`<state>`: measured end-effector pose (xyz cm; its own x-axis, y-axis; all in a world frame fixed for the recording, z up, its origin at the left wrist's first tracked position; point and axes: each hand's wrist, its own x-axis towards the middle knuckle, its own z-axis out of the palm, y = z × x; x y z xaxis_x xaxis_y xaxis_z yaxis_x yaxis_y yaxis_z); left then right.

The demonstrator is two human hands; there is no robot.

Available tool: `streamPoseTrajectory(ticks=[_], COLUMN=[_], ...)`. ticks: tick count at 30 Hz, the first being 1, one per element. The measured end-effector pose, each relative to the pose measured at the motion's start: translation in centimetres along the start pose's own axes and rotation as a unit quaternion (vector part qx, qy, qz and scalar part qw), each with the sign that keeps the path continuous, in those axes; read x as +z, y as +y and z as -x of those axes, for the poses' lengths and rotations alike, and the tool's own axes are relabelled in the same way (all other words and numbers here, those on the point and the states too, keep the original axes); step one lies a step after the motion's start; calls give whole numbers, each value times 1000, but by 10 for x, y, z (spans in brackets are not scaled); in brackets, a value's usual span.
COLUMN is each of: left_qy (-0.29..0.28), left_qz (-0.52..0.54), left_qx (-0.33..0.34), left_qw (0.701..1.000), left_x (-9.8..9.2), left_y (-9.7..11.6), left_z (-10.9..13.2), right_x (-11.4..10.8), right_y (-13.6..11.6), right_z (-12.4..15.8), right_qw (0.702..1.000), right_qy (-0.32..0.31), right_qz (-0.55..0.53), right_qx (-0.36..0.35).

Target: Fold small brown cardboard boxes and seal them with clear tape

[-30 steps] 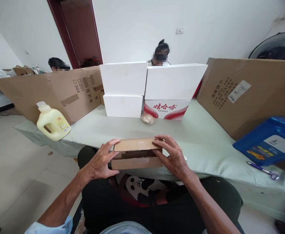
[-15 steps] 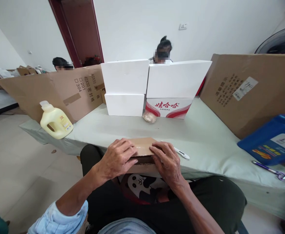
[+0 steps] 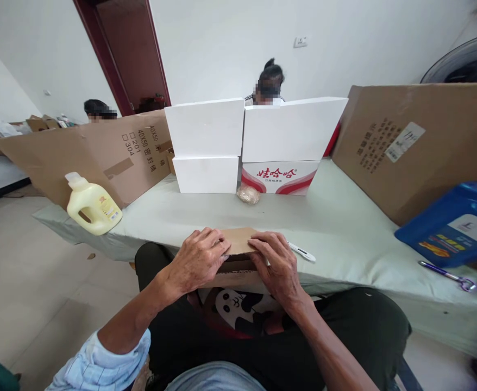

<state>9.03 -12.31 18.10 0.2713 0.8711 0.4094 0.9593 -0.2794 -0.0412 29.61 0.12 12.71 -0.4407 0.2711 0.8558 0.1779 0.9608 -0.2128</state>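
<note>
Visibly ajar, the plain brown box [image 3: 239,243] is gripped by half-curled left fingers [image 3: 213,240] and right fingers [image 3: 265,243].

Box [image 3: 239,239], ends hidden behind fingers [image 3: 213,239]

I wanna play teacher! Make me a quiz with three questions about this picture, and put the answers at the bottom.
1. True or false: the left hand and the right hand both touch the small cardboard box.

2. Pick one: what colour is the big jug on the right side of the table?
A) pink
B) blue
C) orange

3. Fill the gap: the slim white tool on the table lies closer to the person's ____ hand.

Key: 1. True. 2. B, blue. 3. Right.
</note>
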Motion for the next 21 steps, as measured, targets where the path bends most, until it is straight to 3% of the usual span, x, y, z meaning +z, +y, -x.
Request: streamPoseTrajectory(ticks=[5,11,13,18,19,21], left_qy=[-30,-52,-31,132,138,98], left_qz=[-13,-6,-6,12,31,70], left_qx=[-6,11,10,10,17,20], left_qw=[999,999,999,991,990,993], left_x=[-7,-14,-16,-20,-20,-18], left_y=[-10,-33,-40,-33,-29,-21], left_z=[-11,-30,-35,-26,-22,-14], right_x=[2,8,12,17,18,21], right_y=[8,14,17,26,28,33], right_z=[-16,-33,-39,-52,-55,-61], right_qw=[1000,997,995,991,991,990], right_qy=[-16,-30,-25,-41,-44,-48], right_qz=[-14,-44,-47,-37,-34,-30], right_qx=[3,60,79,119,123,130])
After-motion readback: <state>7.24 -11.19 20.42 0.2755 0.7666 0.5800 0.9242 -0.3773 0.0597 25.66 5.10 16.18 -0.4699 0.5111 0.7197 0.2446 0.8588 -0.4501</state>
